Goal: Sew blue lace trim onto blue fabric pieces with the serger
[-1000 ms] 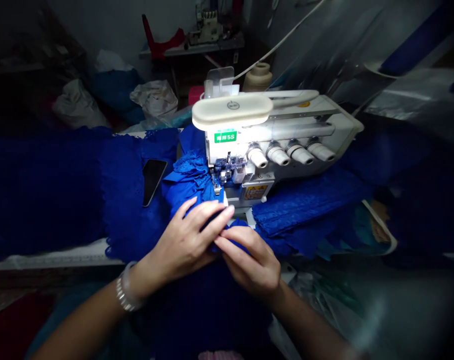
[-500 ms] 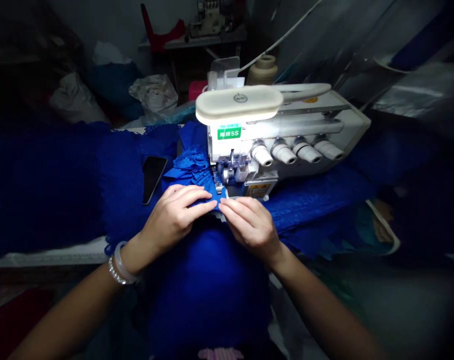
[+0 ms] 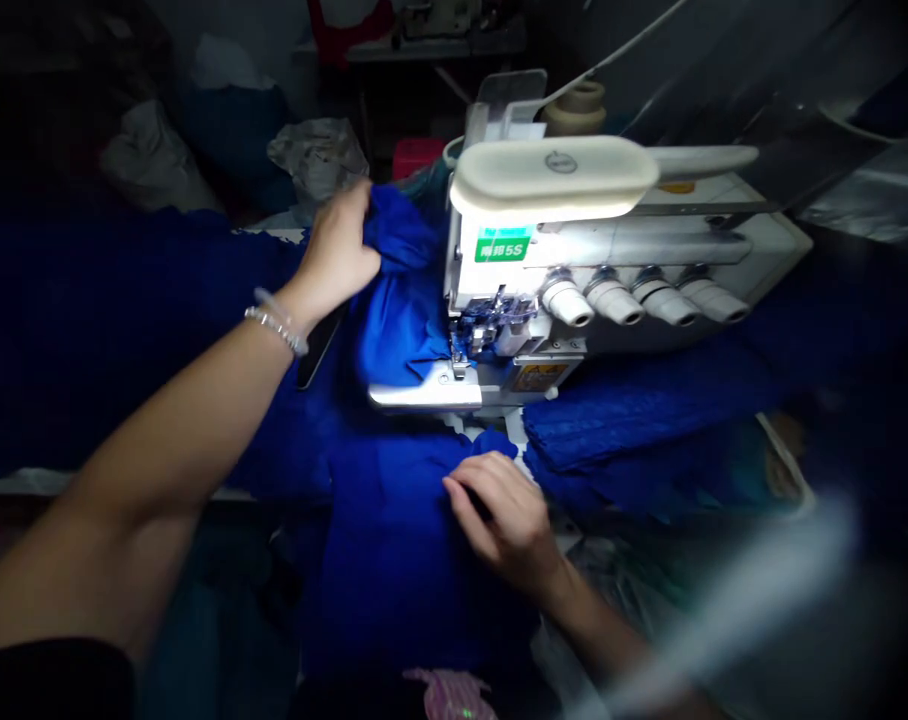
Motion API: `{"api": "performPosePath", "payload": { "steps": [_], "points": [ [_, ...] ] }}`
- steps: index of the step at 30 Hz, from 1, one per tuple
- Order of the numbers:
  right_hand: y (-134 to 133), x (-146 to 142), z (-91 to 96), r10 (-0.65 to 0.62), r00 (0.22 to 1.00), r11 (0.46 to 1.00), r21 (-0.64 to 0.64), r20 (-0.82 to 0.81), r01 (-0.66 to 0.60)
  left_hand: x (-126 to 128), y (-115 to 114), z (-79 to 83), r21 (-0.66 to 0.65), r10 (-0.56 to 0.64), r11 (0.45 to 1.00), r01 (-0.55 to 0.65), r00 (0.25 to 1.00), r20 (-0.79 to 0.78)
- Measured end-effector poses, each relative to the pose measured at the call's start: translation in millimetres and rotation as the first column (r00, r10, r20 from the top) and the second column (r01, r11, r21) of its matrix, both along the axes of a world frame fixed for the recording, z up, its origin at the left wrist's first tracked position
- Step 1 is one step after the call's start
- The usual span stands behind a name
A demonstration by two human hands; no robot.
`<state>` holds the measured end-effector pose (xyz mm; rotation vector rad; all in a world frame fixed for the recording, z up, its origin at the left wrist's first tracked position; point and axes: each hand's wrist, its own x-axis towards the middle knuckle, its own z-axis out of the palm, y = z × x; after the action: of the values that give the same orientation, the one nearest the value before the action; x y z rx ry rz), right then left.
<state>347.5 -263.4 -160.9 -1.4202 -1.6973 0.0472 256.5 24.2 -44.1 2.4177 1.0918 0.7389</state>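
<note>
A white overlock sewing machine stands at the centre, its lamp lighting the needle area. Blue fabric lies under the presser foot and runs down toward me. My left hand reaches to the far left of the machine and is closed on a bunch of that blue fabric. My right hand rests in front of the machine, fingers curled and pinching the near part of the blue fabric.
A dark phone lies partly under my left wrist. More blue lace fabric is piled right of the machine and spread at left. A thread cone stands behind the machine. Bags and another table fill the dim background.
My left hand left the presser foot and reached back-left to grab the fabric behind the machine. My right hand drew back toward me. The view shifted left and down.
</note>
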Motion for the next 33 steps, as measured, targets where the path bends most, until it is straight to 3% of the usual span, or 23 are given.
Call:
{"api": "performPosePath", "payload": {
  "steps": [3,5,7,9,11,12,15,19,21,23,24,26,27,28,29,33],
  "points": [
    [-3,-14,-9.4,0.006,0.999,0.996,-0.087,0.049,-0.002,-2,-4,10.9,0.201,0.036,0.978,-0.059,0.992,0.117],
    [-2,-17,-13.1,-0.026,0.998,0.995,-0.090,0.052,0.031,-23,-36,4.2,0.255,0.064,0.958,-0.130,0.966,0.251],
    [-2,-17,-14.7,-0.039,0.999,0.996,-0.084,0.029,0.041,-53,-84,-16.3,0.248,0.141,0.940,-0.235,0.928,0.343],
    [-3,-18,-15.3,-0.045,0.999,0.996,-0.076,0.009,0.046,-80,-132,-45.7,0.106,0.176,0.975,-0.196,0.968,0.177],
    [-3,-20,-16.4,-0.059,0.998,0.996,-0.064,-0.001,0.058,-98,-168,-75.6,-0.162,0.079,0.983,-0.082,0.997,-0.028],
    [-4,-22,-17.5,-0.067,0.998,0.996,-0.057,-0.003,0.067,-102,-180,-88.1,-0.249,0.059,0.966,-0.076,0.995,-0.077],
    [-4,-27,-22.8,-0.083,0.996,0.995,-0.053,-0.020,0.082,-97,-195,-109.5,-0.294,0.106,0.950,-0.108,0.994,-0.023],
    [-9,-30,-20.9,-0.085,0.991,0.996,-0.042,-0.100,0.081,-86,-199,-99.7,-0.400,0.181,0.913,-0.081,0.959,0.217],
    [-15,-28,-7.9,-0.075,0.975,0.995,-0.073,-0.209,0.061,-85,-203,-84.3,-0.515,0.180,0.856,0.040,0.911,0.370],
    [-25,-24,12.7,-0.010,0.917,0.972,-0.217,-0.398,-0.084,-86,-205,-66.8,-0.575,0.132,0.787,0.224,0.849,0.512],
    [-29,-22,24.0,0.031,0.859,0.924,-0.314,-0.511,-0.220,-85,-205,-58.6,-0.580,0.107,0.759,0.296,0.822,0.560],
    [-36,-17,43.0,0.084,0.713,0.726,-0.447,-0.696,-0.523,-82,-202,-46.3,-0.577,0.091,0.736,0.353,0.794,0.602],
    [-37,-15,49.0,0.065,0.661,0.642,-0.476,-0.747,-0.601,-78,-200,-42.9,-0.573,0.100,0.742,0.348,0.787,0.608],
    [-36,-14,52.2,0.028,0.634,0.611,-0.489,-0.773,-0.623,-74,-198,-41.4,-0.568,0.110,0.751,0.336,0.784,0.610],
    [-32,-14,52.8,-0.017,0.619,0.634,-0.487,-0.785,-0.601,-68,-197,-41.5,-0.557,0.108,0.762,0.331,0.782,0.613],
    [-9,-16,40.9,-0.132,0.472,0.836,-0.354,-0.872,-0.420,-50,-192,-47.2,-0.396,-0.076,0.839,0.374,0.800,0.595]
  ]
}}
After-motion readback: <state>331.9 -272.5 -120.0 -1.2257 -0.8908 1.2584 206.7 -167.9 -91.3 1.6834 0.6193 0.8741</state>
